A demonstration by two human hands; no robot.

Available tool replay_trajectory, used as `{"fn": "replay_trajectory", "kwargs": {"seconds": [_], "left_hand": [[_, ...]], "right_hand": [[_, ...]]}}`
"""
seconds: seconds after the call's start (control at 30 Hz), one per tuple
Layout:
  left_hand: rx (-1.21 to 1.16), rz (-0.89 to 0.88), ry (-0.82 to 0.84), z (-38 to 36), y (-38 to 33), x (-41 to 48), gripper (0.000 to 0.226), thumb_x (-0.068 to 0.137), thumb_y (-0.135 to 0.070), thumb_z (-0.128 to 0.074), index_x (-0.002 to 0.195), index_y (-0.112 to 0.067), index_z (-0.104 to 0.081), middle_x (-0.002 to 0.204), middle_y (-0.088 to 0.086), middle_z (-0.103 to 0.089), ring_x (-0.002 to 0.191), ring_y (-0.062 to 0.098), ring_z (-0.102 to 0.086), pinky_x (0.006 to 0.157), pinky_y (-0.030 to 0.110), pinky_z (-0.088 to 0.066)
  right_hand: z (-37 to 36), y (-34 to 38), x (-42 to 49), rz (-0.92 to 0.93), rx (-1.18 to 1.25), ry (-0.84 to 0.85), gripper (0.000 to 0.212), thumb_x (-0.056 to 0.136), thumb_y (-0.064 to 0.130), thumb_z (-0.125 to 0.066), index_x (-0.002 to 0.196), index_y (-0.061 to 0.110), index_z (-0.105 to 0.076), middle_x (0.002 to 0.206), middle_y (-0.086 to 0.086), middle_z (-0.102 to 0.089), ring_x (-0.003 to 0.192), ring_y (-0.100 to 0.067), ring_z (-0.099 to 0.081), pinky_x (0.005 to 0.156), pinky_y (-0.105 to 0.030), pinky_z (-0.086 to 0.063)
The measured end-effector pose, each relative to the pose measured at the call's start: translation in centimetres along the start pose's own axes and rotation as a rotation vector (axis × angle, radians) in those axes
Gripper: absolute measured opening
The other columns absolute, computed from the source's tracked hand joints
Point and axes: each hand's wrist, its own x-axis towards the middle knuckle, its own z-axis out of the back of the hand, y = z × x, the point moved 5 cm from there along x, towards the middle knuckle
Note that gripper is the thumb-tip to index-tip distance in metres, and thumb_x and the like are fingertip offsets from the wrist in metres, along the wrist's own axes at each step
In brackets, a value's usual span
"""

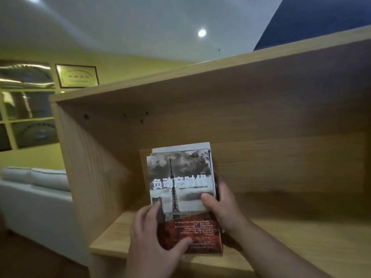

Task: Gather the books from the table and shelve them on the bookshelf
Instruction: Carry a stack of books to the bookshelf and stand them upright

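A small stack of books point(180, 177) stands upright on the board of a light wooden bookshelf point(281, 127), near its left side wall. The front book has a grey cover with a dark tower, white characters and a red band at the bottom. A paler book shows behind its top edge. My left hand point(149, 235) grips the stack's lower left corner, thumb across the red band. My right hand point(222, 207) holds the right edge, thumb on the front cover and fingers behind.
The shelf compartment runs wide to the right of the books. Left of the bookshelf stand a white sofa point(34, 189), a yellow wall with a framed plaque point(77, 75) and a glass-fronted cabinet point(26, 109).
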Motion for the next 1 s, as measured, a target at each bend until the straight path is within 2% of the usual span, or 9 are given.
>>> {"fn": "replay_trajectory", "kwargs": {"seconds": [0.13, 0.27, 0.4, 0.47, 0.57, 0.73, 0.83, 0.9, 1.0], "left_hand": [[-0.013, 0.134, 0.09, -1.8, -1.2, -0.7, 0.124, 0.056, -0.061, -0.085, 0.15, -0.044, -0.006, 0.148, -0.023, 0.01, 0.147, 0.017, -0.006, 0.121, 0.045, -0.023], [-0.117, 0.155, 0.071, -1.9, 0.0, -0.1, 0.127, 0.058, -0.047, -0.09, 0.151, -0.044, -0.004, 0.148, -0.03, 0.014, 0.149, 0.017, -0.002, 0.122, 0.049, -0.021], [-0.105, 0.105, 0.168, -1.0, 2.3, 1.5, 0.13, 0.067, -0.047, -0.086, 0.155, -0.038, 0.008, 0.159, -0.021, 0.021, 0.151, 0.017, 0.003, 0.123, 0.05, -0.02], [-0.054, 0.063, 0.207, -0.3, 2.6, 2.3, 0.126, 0.073, -0.049, -0.08, 0.154, -0.037, 0.014, 0.158, -0.017, 0.01, 0.148, 0.017, 0.001, 0.124, 0.048, -0.018], [-0.077, 0.008, 0.264, 0.8, 3.2, 3.4, 0.121, 0.077, -0.043, -0.079, 0.151, -0.039, 0.016, 0.134, -0.017, -0.02, 0.135, 0.007, -0.017, 0.123, 0.042, -0.021], [-0.5, 0.067, 0.539, 1.0, 2.7, 3.6, 0.119, 0.06, -0.055, -0.084, 0.146, -0.061, -0.002, 0.135, -0.03, -0.04, 0.128, 0.003, -0.046, 0.111, 0.035, -0.041], [-0.454, 0.087, 0.408, 0.9, 2.3, 4.1, 0.115, 0.06, -0.038, -0.09, 0.143, -0.058, -0.014, 0.127, -0.026, -0.048, 0.119, 0.005, -0.052, 0.106, 0.04, -0.048], [-0.401, 0.11, 0.325, 1.2, 3.2, 4.6, 0.099, 0.066, -0.03, -0.089, 0.143, -0.048, -0.028, 0.12, -0.024, -0.041, 0.119, 0.007, -0.048, 0.105, 0.043, -0.048], [-0.362, 0.139, 0.315, 1.7, 4.9, 5.9, 0.067, 0.07, -0.026, -0.088, 0.115, -0.051, -0.044, 0.119, -0.019, -0.045, 0.118, 0.013, -0.054, 0.104, 0.047, -0.05]], "right_hand": [[0.0, 0.2, -0.1, -0.003, -0.034, 0.007, 0.082, 0.06, 0.051, -0.076, 0.135, 0.044, -0.043, 0.118, 0.003, -0.071, 0.106, -0.012, -0.072, 0.088, -0.037, -0.062], [-0.2, 0.5, -0.3, -0.064, -0.024, 0.026, 0.108, 0.047, 0.075, -0.083, 0.139, 0.048, -0.034, 0.129, 0.006, -0.064, 0.114, -0.021, -0.069, 0.096, -0.048, -0.059], [-0.6, -0.2, 0.0, -0.119, 0.046, -0.023, 0.095, 0.056, 0.08, -0.08, 0.139, 0.058, -0.038, 0.146, 0.008, -0.054, 0.131, -0.024, -0.056, 0.106, -0.059, -0.048], [-0.8, -0.6, 0.5, -0.144, 0.035, -0.027, 0.103, 0.057, 0.073, -0.085, 0.146, 0.052, -0.038, 0.146, 0.006, -0.057, 0.133, -0.022, -0.056, 0.107, -0.056, -0.048], [-1.3, -0.6, 0.8, -0.176, -0.046, 0.014, 0.089, 0.053, 0.065, -0.087, 0.132, 0.05, -0.05, 0.124, 0.009, -0.071, 0.117, -0.015, -0.067, 0.103, -0.046, -0.052], [-1.7, -1.2, 0.8, -0.267, -0.134, 0.031, 0.085, 0.058, 0.043, -0.093, 0.131, 0.04, -0.052, 0.122, 0.005, -0.072, 0.114, -0.015, -0.069, 0.101, -0.049, -0.056], [-2.6, -1.5, 0.4, -0.284, -0.165, 0.068, 0.082, 0.071, 0.023, -0.091, 0.133, 0.048, -0.044, 0.122, 0.007, -0.073, 0.114, -0.01, -0.069, 0.098, -0.042, -0.058], [-3.0, -1.6, 0.3, -0.284, -0.233, 0.106, 0.09, 0.073, 0.027, -0.09, 0.14, 0.052, -0.036, 0.127, 0.009, -0.069, 0.117, -0.009, -0.067, 0.097, -0.039, -0.059], [-4.0, -1.6, 0.5, -0.271, -0.336, 0.137, 0.102, 0.075, 0.03, -0.088, 0.152, 0.049, -0.024, 0.137, 0.015, -0.059, 0.118, -0.008, -0.065, 0.094, -0.032, -0.06]]}}
